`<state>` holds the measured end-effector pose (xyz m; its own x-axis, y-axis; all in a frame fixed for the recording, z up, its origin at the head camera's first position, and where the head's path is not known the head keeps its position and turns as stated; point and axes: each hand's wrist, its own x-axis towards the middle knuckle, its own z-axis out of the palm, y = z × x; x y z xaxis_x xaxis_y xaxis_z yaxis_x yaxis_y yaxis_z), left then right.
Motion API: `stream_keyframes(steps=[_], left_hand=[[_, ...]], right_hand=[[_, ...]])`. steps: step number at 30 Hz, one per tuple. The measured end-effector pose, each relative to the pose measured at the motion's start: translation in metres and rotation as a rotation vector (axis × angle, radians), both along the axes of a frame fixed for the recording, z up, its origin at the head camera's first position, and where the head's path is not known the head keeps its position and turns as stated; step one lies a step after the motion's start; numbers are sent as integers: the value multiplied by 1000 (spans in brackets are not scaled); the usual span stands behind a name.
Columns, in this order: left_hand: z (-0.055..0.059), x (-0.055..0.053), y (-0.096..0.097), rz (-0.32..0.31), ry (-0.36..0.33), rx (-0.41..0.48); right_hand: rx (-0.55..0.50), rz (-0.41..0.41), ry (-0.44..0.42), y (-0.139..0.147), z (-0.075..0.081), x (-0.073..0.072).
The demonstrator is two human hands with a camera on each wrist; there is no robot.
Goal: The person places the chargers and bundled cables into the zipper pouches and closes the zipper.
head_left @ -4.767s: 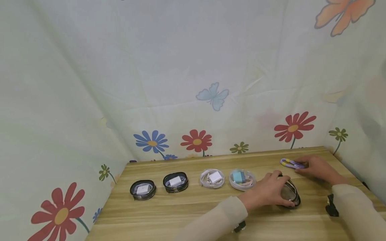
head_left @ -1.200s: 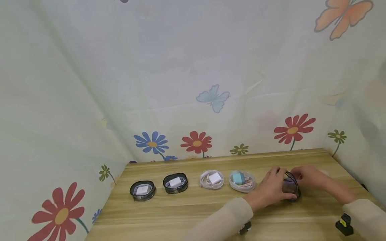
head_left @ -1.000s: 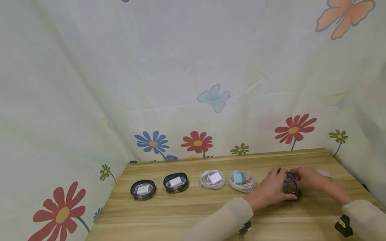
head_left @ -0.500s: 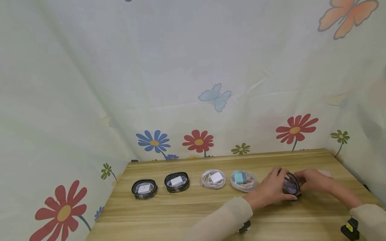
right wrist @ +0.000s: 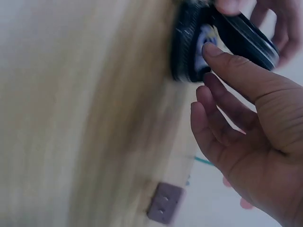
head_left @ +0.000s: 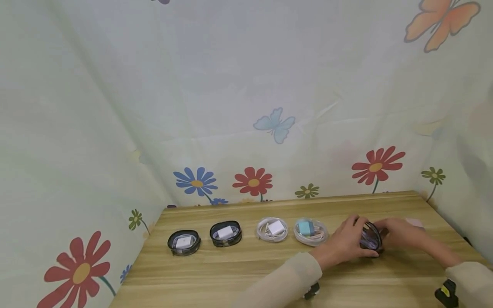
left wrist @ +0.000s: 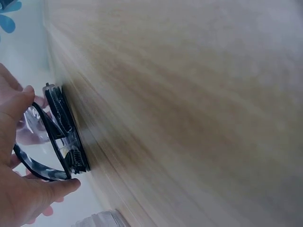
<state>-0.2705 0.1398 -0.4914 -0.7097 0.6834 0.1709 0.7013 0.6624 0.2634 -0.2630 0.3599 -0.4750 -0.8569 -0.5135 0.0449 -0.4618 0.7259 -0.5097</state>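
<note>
In the head view, my left hand [head_left: 344, 241] grips a small clear case with a black zip rim [head_left: 380, 244], its fingers and thumb spread round the flap. The left wrist view shows the flap lifted from the case's base [left wrist: 59, 111]. A coiled purple cable [right wrist: 202, 45] lies inside the case, mostly hidden. My right hand [head_left: 402, 233] is at the case's right side. In the right wrist view, the right thumb reaches into the opening against the cable. The index fingertip is right at the rim, and the other fingers bend loosely, apart from the thumb.
Left of the hands stand two clear-rimmed cases [head_left: 271, 238] [head_left: 304, 242], with a white plug and a turquoise plug. Farther left are two black-rimmed cases [head_left: 184, 252] [head_left: 226, 244] with white plugs. A pinkish block with two small prongs [right wrist: 164, 203] lies beyond the right hand.
Earlier my right hand held the purple cable, with yellow ties, behind the case. It has since brought the cable to the left and into the case. My left hand stays on the case.
</note>
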Motion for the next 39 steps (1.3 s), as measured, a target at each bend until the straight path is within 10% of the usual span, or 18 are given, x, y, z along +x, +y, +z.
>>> stream_keyframes(steps=[16,39], left_hand=[[2,-2,0,-13,7,-10],[-1,-2,1,-6,-12,-32]], right_hand=[[60,-249,111,62,26,-5],[85,-414,-106,130,-22,-2]])
